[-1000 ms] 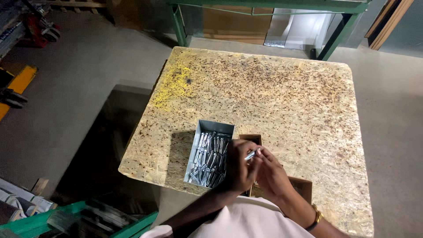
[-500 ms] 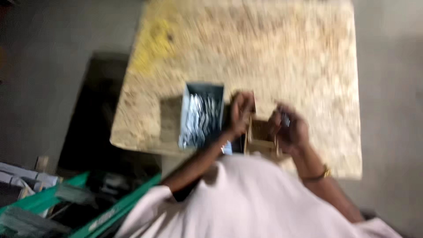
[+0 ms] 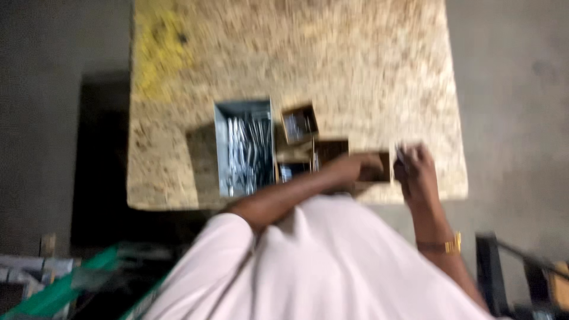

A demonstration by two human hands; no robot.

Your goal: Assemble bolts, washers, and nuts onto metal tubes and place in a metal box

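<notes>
**Entry: hands parted over small boxes at the near edge of the tabletop**

- Tabletop [image 3: 355, 53]: speckled stone slab with a yellow smear at 11 o'clock. A second ago it was seen at an angle; the view now looks nearly straight down and is motion-blurred.
- Metal tray [image 3: 245, 147]: open, grey, rectangular, full of slim shiny metal pieces. It sits at 9 o'clock of the hands, in the same spot on the slab as before.
- Small brown box [image 3: 299, 124]: open, lying at 12 o'clock of the left forearm. It was not visible a second ago, when the hands covered that area.
- Left hand [image 3: 363, 166]: one second ago it was pressed against the right hand beside the tray. It now reaches across to an open cardboard box [image 3: 385, 169] at the near edge, fingers curled at its rim. Whether it grips the box cannot be told.
- Right hand [image 3: 415, 169]: now drawn apart, at 3 o'clock of that box. The fingers seem pinched on a small pale metal piece [image 3: 400, 154], though blur leaves this uncertain.
- Reading: the hands have shifted from the tray side to the boxes.
</notes>
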